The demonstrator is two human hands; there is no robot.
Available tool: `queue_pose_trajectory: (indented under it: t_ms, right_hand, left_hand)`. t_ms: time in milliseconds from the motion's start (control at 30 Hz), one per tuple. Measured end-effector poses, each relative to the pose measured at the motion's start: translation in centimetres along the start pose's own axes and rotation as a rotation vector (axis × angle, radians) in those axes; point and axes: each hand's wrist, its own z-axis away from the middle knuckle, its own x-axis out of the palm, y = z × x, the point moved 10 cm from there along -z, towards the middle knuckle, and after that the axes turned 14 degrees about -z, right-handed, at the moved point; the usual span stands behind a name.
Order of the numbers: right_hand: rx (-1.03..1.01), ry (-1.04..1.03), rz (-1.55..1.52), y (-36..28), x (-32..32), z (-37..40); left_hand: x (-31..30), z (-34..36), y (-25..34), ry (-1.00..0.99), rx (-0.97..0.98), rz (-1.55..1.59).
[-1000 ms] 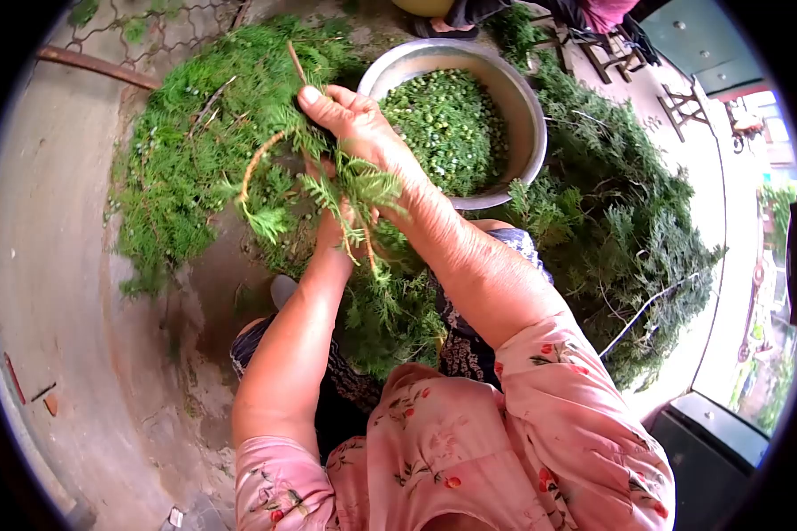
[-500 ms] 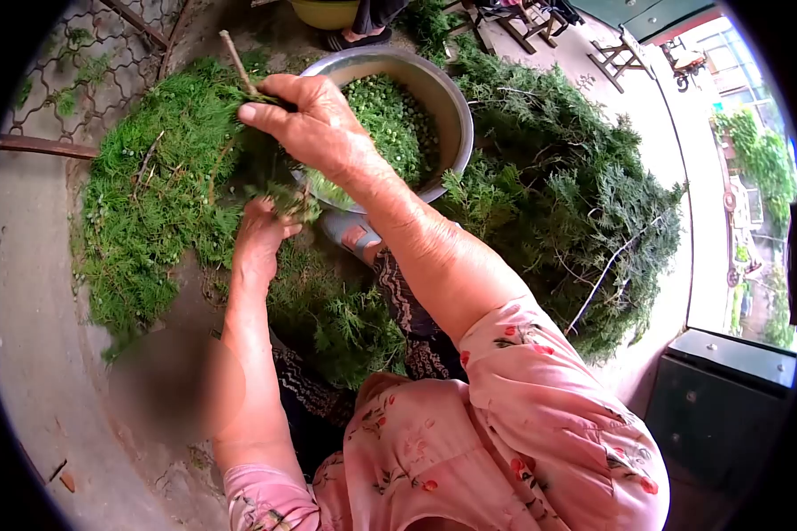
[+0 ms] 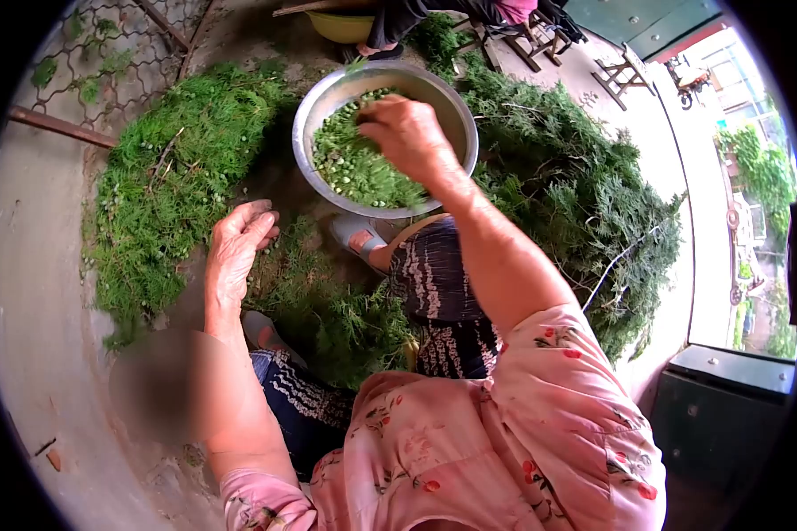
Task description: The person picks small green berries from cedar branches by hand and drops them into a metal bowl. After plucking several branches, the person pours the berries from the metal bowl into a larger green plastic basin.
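A wide metal basin (image 3: 307, 168) holds green sprigs mixed with small round green cones (image 3: 363, 173). Over its contents reaches my right hand (image 3: 406, 133), bent at the wrist, with blurred fingertips close above the greens; I cannot tell whether they grip anything. My left hand (image 3: 239, 243) hovers near the right edge of a flattened heap of green sprigs (image 3: 173, 177). Its fingers are loosely curved, the thumb a little apart, and nothing shows between them. Loose evergreen sprigs (image 3: 345, 323) lie on the ground between my feet.
A large pile of evergreen branches (image 3: 576, 186) rises right of the basin. Beyond the basin are a yellow tub (image 3: 338, 28) and another person's foot (image 3: 383, 51). Small wooden stools (image 3: 624, 75) stand farther back, and a dark green cabinet (image 3: 717, 425) is at right.
The brown stem has left my right hand, which moved right and down over the basin. My left hand came slightly down and left, and the sprig it held no longer shows.
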Motion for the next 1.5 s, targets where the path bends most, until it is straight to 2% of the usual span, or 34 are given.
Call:
queue_pose_trajectory:
  t_ms: [33,67,100,133,167,200,233,300,333,367,433,467,500,567,633,667,700,767,833,1100,1233,1367,1433,1500]
  right_hand:
    - [0.019,-0.008,0.147,0.9,-1.4,0.2]
    - [-0.198,-0.067,0.721,2.7,-1.7,0.5]
    - [-0.246,-0.065,0.628,2.4,-4.7,0.9]
    - [-0.146,-0.005,0.626,3.7,-8.4,1.1]
    - [0.118,0.115,0.788,5.9,-12.1,1.2]
    - [0.130,0.133,0.945,7.0,-15.0,1.7]
    - [0.221,0.170,1.000,8.2,-17.4,2.6]
    - [0.248,0.218,1.066,12.3,-21.4,4.0]
    - [0.245,0.158,1.024,14.9,-22.2,4.5]
    - [0.243,0.146,0.956,12.8,-20.6,4.7]
    - [0.360,0.134,0.497,12.9,-17.2,5.0]
    - [0.348,0.192,0.197,11.9,-15.1,5.3]
    - [0.458,0.249,-0.205,11.4,-12.3,6.2]
    - [0.510,0.273,-0.371,8.2,-7.6,6.7]
    - [0.459,0.219,-0.451,4.9,-3.5,7.1]
    - [0.485,0.166,-0.392,2.7,-1.7,7.5]
    - [0.532,0.128,-0.470,1.9,0.3,8.2]
    - [0.527,-0.148,-0.327,-0.3,3.7,8.2]
    - [0.332,-0.268,-0.287,-2.4,5.4,7.7]
    - [0.213,-0.305,-0.306,-5.3,6.3,7.0]
    - [0.207,-0.283,-0.366,-5.4,6.3,6.9]
    - [0.195,-0.319,-0.384,-5.3,6.9,7.0]
    - [0.194,-0.326,-0.361,-5.3,7.1,6.9]
    - [0.138,-0.327,-0.369,-5.7,7.2,6.9]
  left_hand:
    - [-0.4,0.2,0.1,0.005,0.014,-0.013]
    - [-1.0,0.4,-0.1,0.017,-0.001,-0.031]
    - [-2.0,0.6,-0.2,0.040,0.008,-0.005]
    - [-3.3,0.8,-0.6,0.087,0.020,0.052]
    - [-4.7,1.1,-0.6,0.146,0.041,0.097]
    - [-6.2,1.5,-1.0,0.224,0.023,0.158]
    - [-7.6,1.9,-1.4,0.277,0.033,0.238]
    - [-9.8,2.9,-2.4,0.367,0.016,0.356]
    - [-10.7,3.2,-3.0,0.386,0.027,0.416]
    - [-11.6,3.5,-3.6,0.400,0.040,0.474]
    - [-13.6,4.2,-5.0,0.455,0.048,0.547]
    - [-14.4,4.7,-5.6,0.483,0.077,0.621]
    - [-15.1,5.1,-6.2,0.500,0.067,0.617]
    - [-16.6,6.3,-7.7,0.547,0.035,0.710]
    - [-17.7,7.8,-8.7,0.583,0.037,0.753]
    - [-18.4,9.0,-9.4,0.645,0.034,0.789]
    - [-19.0,10.1,-9.9,0.706,0.037,0.824]
    - [-19.8,11.5,-10.8,0.740,0.031,0.856]
    - [-20.0,13.1,-12.5,0.825,-0.046,0.960]
    - [-18.4,17.3,-14.0,0.895,-0.121,1.053]
    - [-15.9,19.1,-13.4,0.831,-0.026,1.049]
    - [-13.6,23.5,-12.8,0.965,-0.032,0.927]
    - [-12.7,25.2,-9.8,0.953,0.143,0.774]
    - [-9.7,26.6,-8.3,0.944,0.155,0.591]
